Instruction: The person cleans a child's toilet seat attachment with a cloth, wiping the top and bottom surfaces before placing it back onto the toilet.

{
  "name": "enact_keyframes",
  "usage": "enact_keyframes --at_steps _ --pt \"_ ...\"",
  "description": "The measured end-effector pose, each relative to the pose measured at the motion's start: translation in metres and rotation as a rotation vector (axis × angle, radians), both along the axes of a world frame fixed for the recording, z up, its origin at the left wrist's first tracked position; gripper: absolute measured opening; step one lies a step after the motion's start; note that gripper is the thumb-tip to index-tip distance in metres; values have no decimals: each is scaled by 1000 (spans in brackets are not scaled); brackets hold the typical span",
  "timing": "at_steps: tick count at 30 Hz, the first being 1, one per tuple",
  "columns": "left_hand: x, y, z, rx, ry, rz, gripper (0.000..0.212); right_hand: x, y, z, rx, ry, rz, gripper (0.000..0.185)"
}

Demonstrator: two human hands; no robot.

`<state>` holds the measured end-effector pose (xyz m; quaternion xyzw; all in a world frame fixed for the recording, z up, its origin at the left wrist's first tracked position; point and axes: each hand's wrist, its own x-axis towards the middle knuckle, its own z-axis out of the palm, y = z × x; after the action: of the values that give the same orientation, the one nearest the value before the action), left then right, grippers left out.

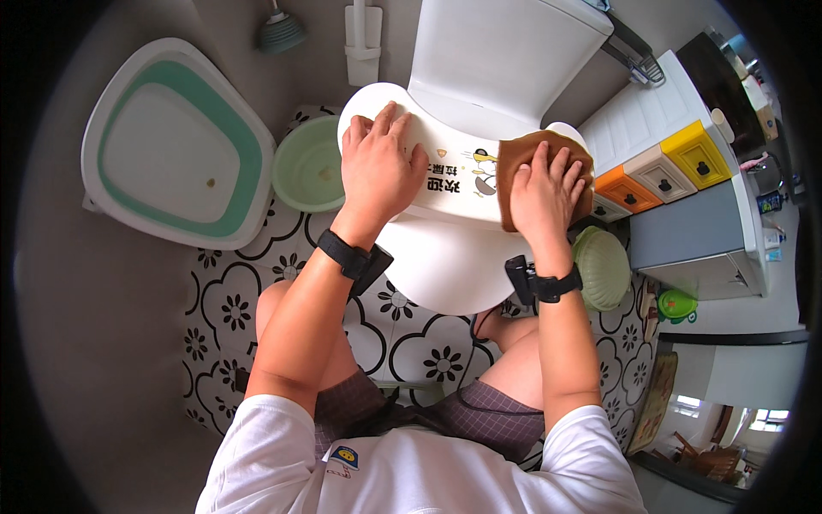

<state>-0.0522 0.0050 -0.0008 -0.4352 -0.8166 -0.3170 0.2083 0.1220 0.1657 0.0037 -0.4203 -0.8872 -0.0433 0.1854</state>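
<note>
A white curved footstool [463, 202] lies across the white toilet lid [443, 263], its hollow side towards the tank. Cartoon pictures and dark writing mark its top. My left hand [383, 157] rests on its left end, index and middle fingers stretched out, outer fingers bent. A brown cloth [514, 170] covers most of the right end. On that cloth my right hand [546, 189] lies flat, fingers spread. Some of the cloth is hidden beneath the palm. Each wrist wears a black strap with a small black device.
Behind stands the toilet tank [507, 54]. To the left are a white and green folding tub [173, 148] and a pale green basin [308, 170]. A drawer cabinet [661, 173] and a green lidded bin [602, 270] stand right. A plunger [281, 33] hangs above.
</note>
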Motion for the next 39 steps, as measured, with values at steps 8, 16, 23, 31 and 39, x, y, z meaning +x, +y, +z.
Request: enact_keyframes --at_steps 8,16,23,31,39 --pt "-1 -2 0 9 9 -4 47 -16 -36 16 16 79 290 50" --pt "1 1 2 7 28 2 46 8 -7 22 -41 -67 523 57" --pt "-2 0 -1 12 39 4 42 -25 -65 4 53 -16 289 67" --pt "-2 0 0 11 39 -23 42 -9 -43 12 -105 -71 423 70" --pt "-6 -6 12 29 -40 -102 40 25 40 30 38 118 355 48"
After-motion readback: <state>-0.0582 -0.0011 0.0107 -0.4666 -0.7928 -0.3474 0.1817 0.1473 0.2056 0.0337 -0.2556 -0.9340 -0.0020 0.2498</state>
